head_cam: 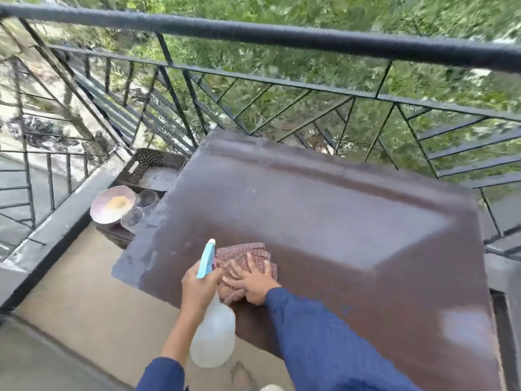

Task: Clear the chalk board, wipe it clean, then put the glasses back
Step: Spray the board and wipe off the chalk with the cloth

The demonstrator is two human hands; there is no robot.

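A large dark brown chalk board (324,215) lies flat in front of me, with grey chalky film along its edges and nothing but a cloth on it. My right hand (253,280) presses flat on a reddish checked cloth (245,255) near the board's front left. My left hand (197,286) grips a clear spray bottle (212,337) with a light blue nozzle, held just left of the cloth. Two drinking glasses (141,207) stand off the board to its left, beside a bowl.
A pinkish bowl (112,204) holding yellowish powder sits by the glasses on a low dark stand. A dark crate (152,167) is behind them. Black metal railing (282,38) bounds the balcony at the far side and left. Tan floor (84,292) lies to my left.
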